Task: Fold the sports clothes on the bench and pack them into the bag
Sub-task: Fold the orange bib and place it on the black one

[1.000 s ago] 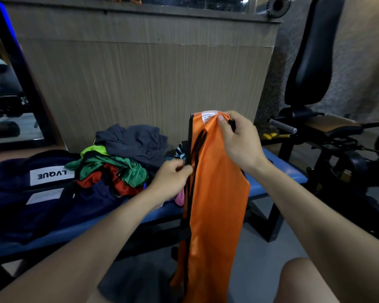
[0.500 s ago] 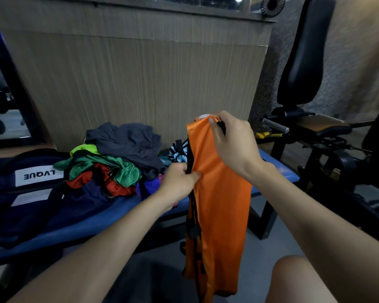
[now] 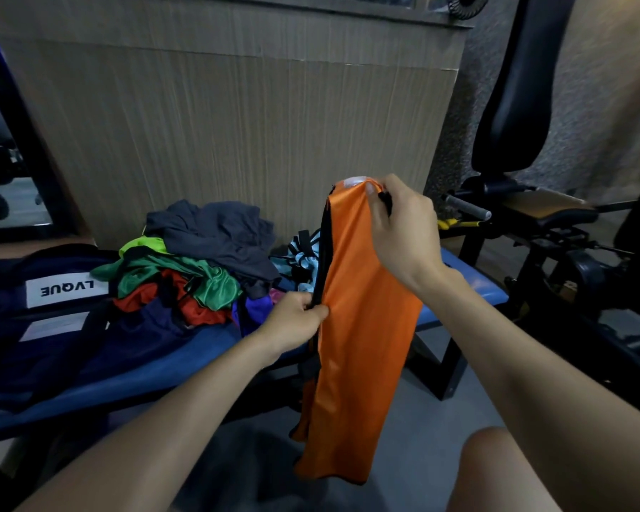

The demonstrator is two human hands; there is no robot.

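Above the front edge of the blue bench (image 3: 470, 279), an orange garment (image 3: 363, 327) with black trim is hanging lengthwise toward the floor. The right hand (image 3: 403, 230) is pinching its top end, fingers curled around the fabric beside a white label. The left hand (image 3: 292, 319) is gripping the black-trimmed left edge partway down. Behind the garment, a pile of clothes (image 3: 200, 264) is lying on the bench, and left of the pile a dark navy bag (image 3: 34, 327) is resting there.
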